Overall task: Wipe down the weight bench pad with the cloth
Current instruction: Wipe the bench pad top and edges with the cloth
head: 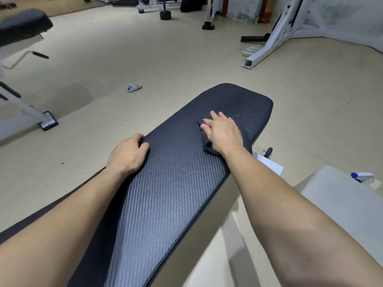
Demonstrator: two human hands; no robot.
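Pressing flat, fingers spread, the right hand (222, 134) pins a dark, limp cloth (207, 145) on the bench pad (176, 183), centre frame; left hand (128, 155) is curled over the pad's left edge. Cloth judged light, best handled under the palm.

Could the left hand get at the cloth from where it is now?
Probably yes. The left hand grips the pad's left edge, with only bare pad between it and the cloth, but the right hand lies flat over most of it.

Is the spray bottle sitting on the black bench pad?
No, the blue-tipped spray bottle lies off the black textured bench pad, at right.
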